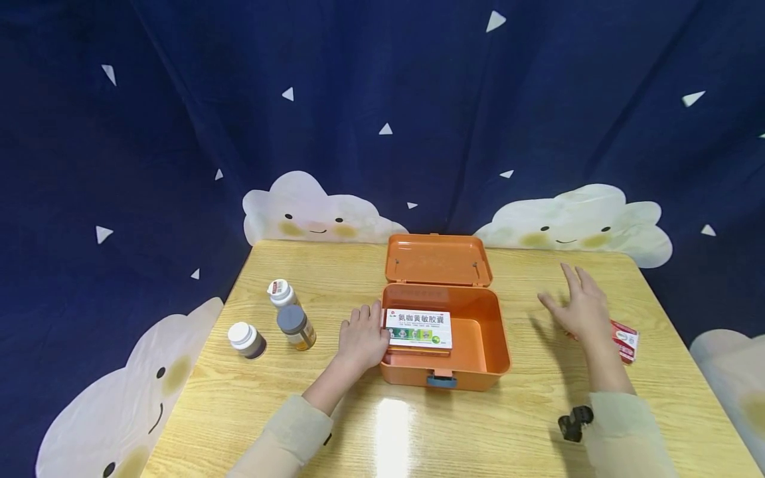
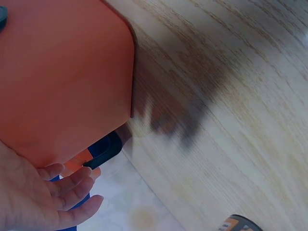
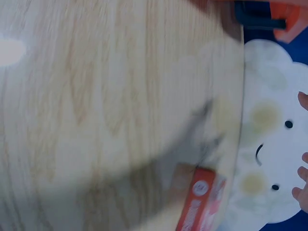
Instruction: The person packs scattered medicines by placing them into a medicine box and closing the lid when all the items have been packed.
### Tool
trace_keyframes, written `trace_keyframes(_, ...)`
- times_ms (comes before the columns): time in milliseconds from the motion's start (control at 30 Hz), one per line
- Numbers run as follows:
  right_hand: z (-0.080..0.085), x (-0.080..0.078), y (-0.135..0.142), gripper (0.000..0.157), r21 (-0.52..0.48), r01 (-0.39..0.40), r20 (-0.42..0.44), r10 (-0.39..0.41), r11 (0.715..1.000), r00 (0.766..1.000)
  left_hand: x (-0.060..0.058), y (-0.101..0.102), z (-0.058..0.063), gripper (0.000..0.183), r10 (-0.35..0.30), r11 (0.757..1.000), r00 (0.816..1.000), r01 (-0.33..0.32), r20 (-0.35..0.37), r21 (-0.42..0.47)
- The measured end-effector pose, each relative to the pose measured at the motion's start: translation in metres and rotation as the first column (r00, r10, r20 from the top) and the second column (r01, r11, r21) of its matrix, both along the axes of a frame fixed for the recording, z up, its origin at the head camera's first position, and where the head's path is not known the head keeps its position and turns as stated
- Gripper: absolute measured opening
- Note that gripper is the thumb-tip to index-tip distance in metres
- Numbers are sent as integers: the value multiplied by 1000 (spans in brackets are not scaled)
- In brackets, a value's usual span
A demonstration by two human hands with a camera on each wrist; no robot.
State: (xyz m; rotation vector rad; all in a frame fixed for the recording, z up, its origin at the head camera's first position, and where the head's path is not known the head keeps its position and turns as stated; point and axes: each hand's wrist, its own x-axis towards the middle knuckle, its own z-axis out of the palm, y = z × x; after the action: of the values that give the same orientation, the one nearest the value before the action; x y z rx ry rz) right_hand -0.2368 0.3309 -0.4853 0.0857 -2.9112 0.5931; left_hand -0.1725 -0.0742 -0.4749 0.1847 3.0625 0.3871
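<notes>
An orange plastic case (image 1: 490, 382) with its lid (image 1: 439, 259) tipped back stands mid-table. In its left half lies a white-and-green capsule box (image 1: 420, 328), with an orange edge visible beneath it. My left hand (image 1: 363, 335) rests at the case's left rim, thumb near the capsule box. Its fingers are loosely extended beside the case wall in the left wrist view. To the right, my right hand (image 1: 581, 311) hovers with spread fingers, holding nothing. Below it a red-and-white medicine box (image 1: 625, 341) lies on the table, partly hidden by the hand and forearm.
On the left stand a white bottle (image 1: 282, 293), a grey-capped bottle (image 1: 295, 326) and a dark bottle with a white cap (image 1: 247, 339). A blue latch (image 1: 441, 382) is on the case's front. Behind the table (image 1: 526, 431) hangs a dark blue curtain (image 1: 382, 79).
</notes>
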Motion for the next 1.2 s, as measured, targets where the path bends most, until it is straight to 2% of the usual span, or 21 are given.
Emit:
trace_keyframes(267, -16, 10, 27, 90, 37, 79, 56, -81, 996, 995, 0, 0, -1, 54, -1, 1000, 1000, 1, 7, 1)
trace_keyframes(567, -35, 18, 53, 98, 22, 144, 118, -145, 989, 982, -1, 0, -1, 54, 2, 1000, 1000, -2, 9, -6)
trace_keyframes(833, -47, 24, 66, 104, 15, 150, 180, -150, 989, 972, 0, 1, 0, 53, 1, 1000, 1000, -1, 7, 5)
trace_keyframes(1200, -51, 29, 77, 112, 24, 134, 286, -135, 991, 949, -1, 1, 0, 53, 4, 1000, 1000, -4, 11, -3)
